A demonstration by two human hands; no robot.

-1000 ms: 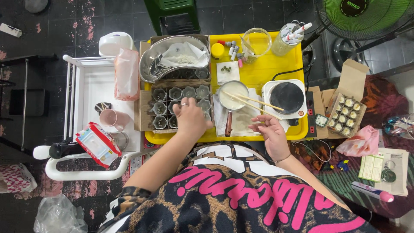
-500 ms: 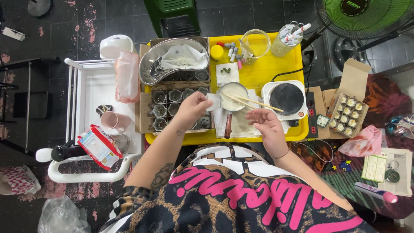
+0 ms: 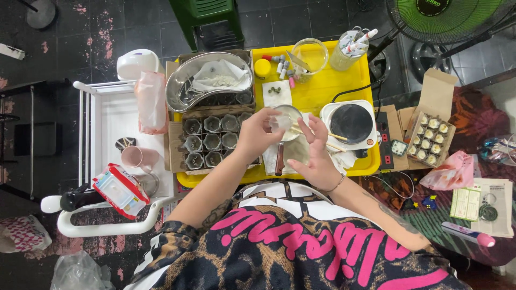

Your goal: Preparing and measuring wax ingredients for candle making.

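Nearest, the right hand [image 3: 317,156] lies over the white cloth [image 3: 293,153] at the tray's near edge, fingers spread and loose, gripping nothing, fingertips close to the small cup. The left hand [image 3: 258,134] pinches that small clear cup [image 3: 280,123] between thumb and fingertips, just above the little pan [image 3: 287,115] of white liquid near the tray's middle. The cup looks light, thin and a bit slippery, easy to crush or tip; by my judgement it is best held by its side walls near the rim and kept level. Two chopsticks [image 3: 336,135] rest across the pan, whose brown handle [image 3: 279,158] points to the near edge.

Left of the hands, a card box [image 3: 174,145] holds rows of grey moulds [image 3: 210,140]. Right of the pan stands a white hotplate [image 3: 350,124] with a black disc.

The yellow tray [image 3: 322,88] carries, toward its far edge, a steel kidney dish [image 3: 207,80], a white square pad [image 3: 277,92] with dark pellets, a yellow-lidded pot [image 3: 262,67], a glass beaker [image 3: 310,53] and a jar of pens [image 3: 349,45].

Off the tray, at the right, an open brown carton [image 3: 430,137] holds rows of small filled cups, with a pink bag [image 3: 451,173] and a green-and-white leaflet [image 3: 462,203] nearer. At the left, a red-and-white packet [image 3: 121,190] lies on the white cart [image 3: 115,113], beside a pink cup [image 3: 133,157].
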